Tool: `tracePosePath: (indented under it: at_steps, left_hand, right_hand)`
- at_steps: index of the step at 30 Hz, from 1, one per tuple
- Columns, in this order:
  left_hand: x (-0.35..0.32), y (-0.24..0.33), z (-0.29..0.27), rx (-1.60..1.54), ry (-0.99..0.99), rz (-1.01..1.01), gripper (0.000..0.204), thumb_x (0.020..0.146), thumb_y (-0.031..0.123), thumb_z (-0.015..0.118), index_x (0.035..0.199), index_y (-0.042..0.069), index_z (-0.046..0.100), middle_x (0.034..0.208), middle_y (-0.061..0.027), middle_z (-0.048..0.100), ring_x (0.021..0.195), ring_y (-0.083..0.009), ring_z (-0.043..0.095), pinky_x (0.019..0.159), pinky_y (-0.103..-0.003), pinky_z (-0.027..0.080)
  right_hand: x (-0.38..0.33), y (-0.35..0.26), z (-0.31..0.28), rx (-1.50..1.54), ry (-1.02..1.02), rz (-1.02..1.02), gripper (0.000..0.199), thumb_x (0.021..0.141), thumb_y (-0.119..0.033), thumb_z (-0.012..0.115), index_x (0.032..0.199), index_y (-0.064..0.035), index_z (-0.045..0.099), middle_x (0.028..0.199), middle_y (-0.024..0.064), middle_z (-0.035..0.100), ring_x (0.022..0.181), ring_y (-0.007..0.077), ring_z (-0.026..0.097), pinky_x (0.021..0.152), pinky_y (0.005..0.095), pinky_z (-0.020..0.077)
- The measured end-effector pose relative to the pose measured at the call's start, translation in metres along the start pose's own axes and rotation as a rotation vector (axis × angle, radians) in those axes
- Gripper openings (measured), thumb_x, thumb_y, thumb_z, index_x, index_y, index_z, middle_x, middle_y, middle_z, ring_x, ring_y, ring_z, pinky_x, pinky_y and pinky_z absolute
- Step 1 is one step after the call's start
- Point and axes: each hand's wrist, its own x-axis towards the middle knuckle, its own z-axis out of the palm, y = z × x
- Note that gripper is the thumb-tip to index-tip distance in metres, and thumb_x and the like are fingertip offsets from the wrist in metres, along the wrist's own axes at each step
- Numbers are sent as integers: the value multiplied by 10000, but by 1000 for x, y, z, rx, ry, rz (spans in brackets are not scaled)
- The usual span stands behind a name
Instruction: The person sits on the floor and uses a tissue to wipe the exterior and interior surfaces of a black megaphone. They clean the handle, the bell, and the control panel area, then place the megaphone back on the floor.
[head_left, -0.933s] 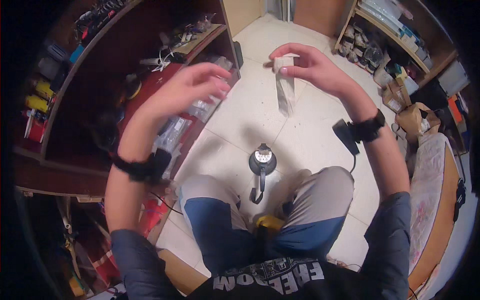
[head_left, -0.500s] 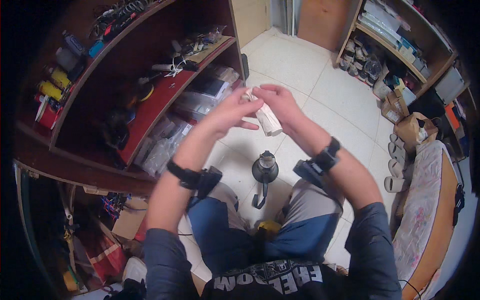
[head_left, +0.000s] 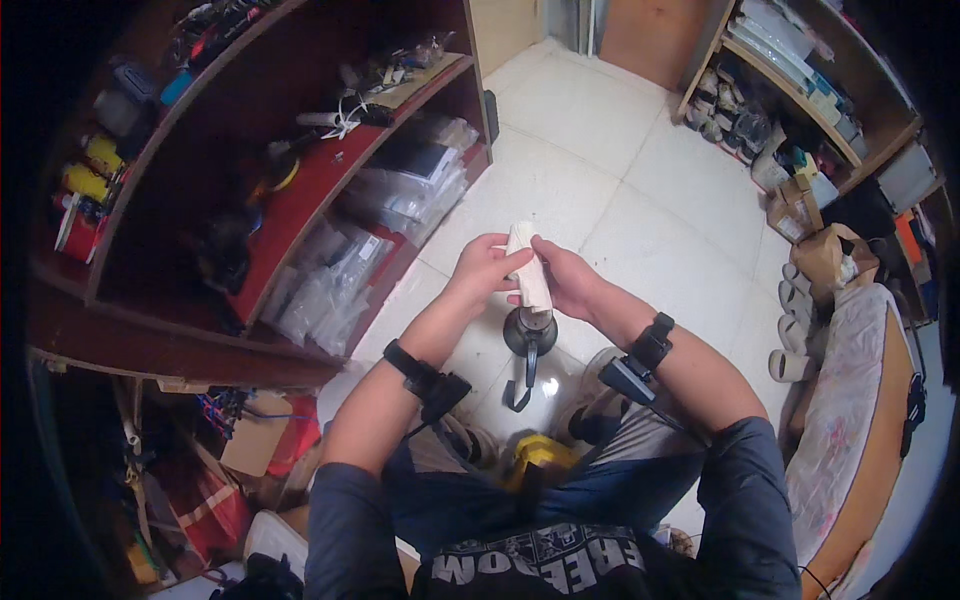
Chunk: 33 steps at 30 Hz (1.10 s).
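Note:
A whitish, wrinkled roll point(head_left: 535, 287), of paper or cloth, is held upright in front of me; I cannot tell which material. My left hand point(head_left: 486, 272) pinches it from the left, thumb across its front. From the right, the fingers of my right hand point(head_left: 570, 279) close round the upper part. Just below the roll's lower end in the view, on the floor, stands a dark, round-bodied object point(head_left: 531, 343) with a long hooked handle toward me. Its top is partly hidden by the roll, and whether the two touch cannot be told.
To the left are dark red shelves point(head_left: 330, 215) with plastic-bagged items and tools. A yellow object point(head_left: 540, 458) lies between my feet. Along the right are white slippers point(head_left: 792, 340), a paper bag point(head_left: 835, 255), a cardboard box point(head_left: 795, 210) and a plastic-covered board point(head_left: 845, 400). Pale tiles point(head_left: 580, 150) cover the floor.
Both hands have come down and nearer to me with the roll, which now stands straighter, its lower end over the dark object. My knees are further apart, showing more of the yellow object.

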Motion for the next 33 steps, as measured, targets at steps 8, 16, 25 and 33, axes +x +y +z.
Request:
tracePosePath:
  at_steps: [8,16,25,33]
  left_hand:
    - [10,-24,-28,50,0,146,307,961,103,550,1233,-36,522,1151,-127,634,1011,-178,633,858,-307,508]
    - [-2,-18,-39,60,144,249,366,990,123,484,1318,-34,451,1214,-115,595,1032,-163,611,912,-293,473]
    - [-3,0,-39,207,165,324,330,988,268,542,1102,-35,608,927,-97,673,883,-150,625,788,-315,479]
    - [-15,15,-34,186,272,352,342,996,185,532,1253,-40,548,1158,-92,624,1077,-144,561,969,-282,410]
  right_hand:
    - [-8,-18,3,-357,138,-40,478,927,-240,653,1260,62,491,1207,153,597,1049,224,631,902,351,524]
    - [4,-22,5,-258,-26,-161,543,932,-291,652,1281,82,468,1219,177,597,1071,216,628,906,328,520]
    - [5,-30,24,-84,20,-197,637,1022,-487,390,1334,65,448,1293,174,564,1154,247,588,982,362,472]
    - [10,-26,23,-52,75,-222,653,1027,-505,343,1340,58,450,1302,179,557,1173,254,576,1009,362,452]
